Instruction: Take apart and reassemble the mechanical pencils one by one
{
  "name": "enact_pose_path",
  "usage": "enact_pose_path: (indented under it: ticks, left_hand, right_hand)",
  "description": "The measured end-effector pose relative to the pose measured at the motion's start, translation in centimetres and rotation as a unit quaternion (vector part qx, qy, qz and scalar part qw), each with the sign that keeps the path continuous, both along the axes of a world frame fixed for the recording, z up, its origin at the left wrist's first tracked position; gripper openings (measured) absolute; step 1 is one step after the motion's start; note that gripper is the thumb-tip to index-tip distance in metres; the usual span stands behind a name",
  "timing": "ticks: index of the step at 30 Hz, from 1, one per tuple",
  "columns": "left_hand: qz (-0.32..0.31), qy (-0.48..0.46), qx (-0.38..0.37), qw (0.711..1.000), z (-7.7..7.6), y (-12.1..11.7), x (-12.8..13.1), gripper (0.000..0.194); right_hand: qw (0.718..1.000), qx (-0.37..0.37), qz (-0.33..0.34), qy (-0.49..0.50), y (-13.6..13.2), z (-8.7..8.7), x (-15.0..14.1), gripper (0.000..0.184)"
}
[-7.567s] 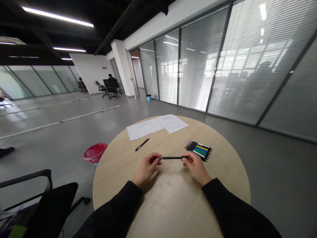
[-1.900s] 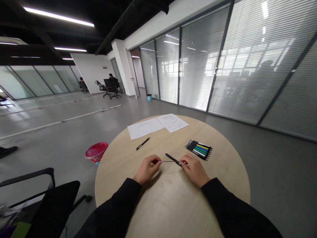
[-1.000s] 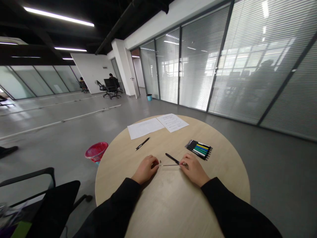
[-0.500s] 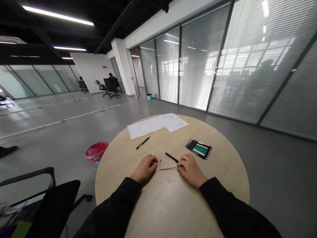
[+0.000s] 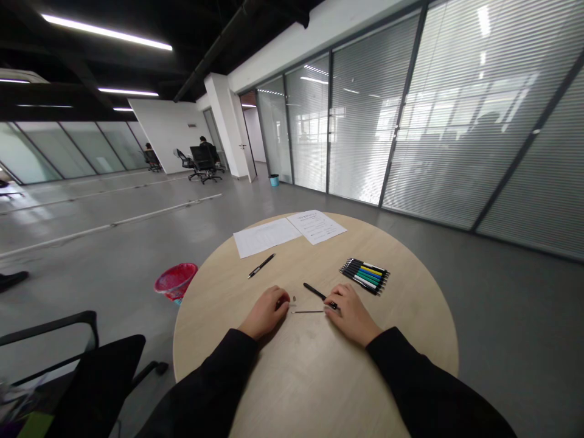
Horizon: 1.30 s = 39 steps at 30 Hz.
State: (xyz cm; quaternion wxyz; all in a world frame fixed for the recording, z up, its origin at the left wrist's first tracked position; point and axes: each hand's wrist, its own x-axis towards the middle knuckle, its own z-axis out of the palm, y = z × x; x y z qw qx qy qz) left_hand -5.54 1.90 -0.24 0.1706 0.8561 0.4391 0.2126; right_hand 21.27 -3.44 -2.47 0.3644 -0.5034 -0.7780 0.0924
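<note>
My left hand (image 5: 264,313) rests on the table with its fingers curled together; what they hold, if anything, is hidden. Just beyond its fingertips lie a tiny dark cone-shaped piece (image 5: 294,298) and a faint, thin pale piece (image 5: 292,305), perhaps a spring. A thin pen refill (image 5: 308,312) lies between the hands, its right end at the closed fingertips of my right hand (image 5: 351,313). A black pen barrel (image 5: 314,291) slants from the upper left to beneath those same fingers, which cover its lower end.
A row of several pens (image 5: 365,275) lies beyond my right hand. One black pen (image 5: 261,266) and two paper sheets (image 5: 267,237) (image 5: 317,227) lie farther back on the round table (image 5: 314,389). A red bin (image 5: 176,278) and a black chair (image 5: 91,383) stand left.
The assembled pen held between both hands earlier is now in parts. The refill, stretched between my hands before, has come down toward me. My left hand has drawn back from it, leaving the tiny piece.
</note>
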Motion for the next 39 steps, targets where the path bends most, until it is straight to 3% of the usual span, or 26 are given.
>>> enact_pose_path:
  ticks: [8,21,31,39]
  left_hand:
    - [0.007,-0.017,0.004,1.000,0.1,0.2,-0.2,0.018]
    - [0.106,-0.005,0.076,0.991,-1.0,2.3,-2.6,0.016]
    - [0.087,0.026,0.052,0.995,-0.7,1.9,-2.2,0.017]
    - [0.028,0.026,0.052,0.998,-1.0,1.3,-1.4,0.014]
  right_hand:
    - [0.994,0.010,-0.071,0.079,1.2,-0.4,2.6,0.016]
    - [0.994,-0.019,-0.050,0.098,1.0,-0.3,2.0,0.014]
    - [0.996,-0.036,-0.063,0.056,1.3,-1.3,2.4,0.022]
    - [0.998,-0.040,-0.053,-0.013,0.8,-0.8,2.0,0.011]
